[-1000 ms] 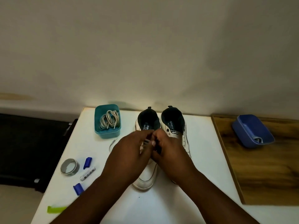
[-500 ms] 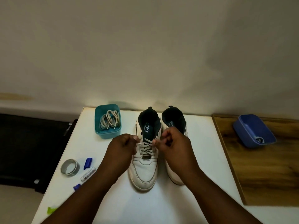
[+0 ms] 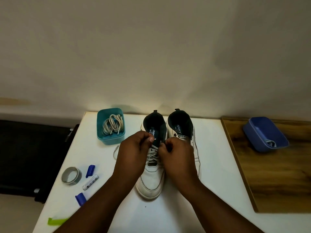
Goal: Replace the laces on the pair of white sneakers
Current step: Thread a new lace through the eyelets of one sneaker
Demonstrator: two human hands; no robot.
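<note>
Two white sneakers stand side by side on the white table, toes toward me. The left sneaker carries a grey-white lace crossed through its lower eyelets. My left hand pinches one end of that lace, its tip showing by the thumb. Over the same shoe's right eyelets my right hand pinches the other end. The right sneaker is partly hidden behind my right hand, and I see no lace on it. A loop of lace lies on the table left of my left hand.
A teal box with coiled laces sits at the back left. A blue tub holding a lace rests on the wooden board at right. Tape roll, blue caps, a white tube and a green strip lie front left.
My hands were pressed together over the left sneaker, then drew apart with the lace ends. They now sit a little closer again, near the upper eyelets.
</note>
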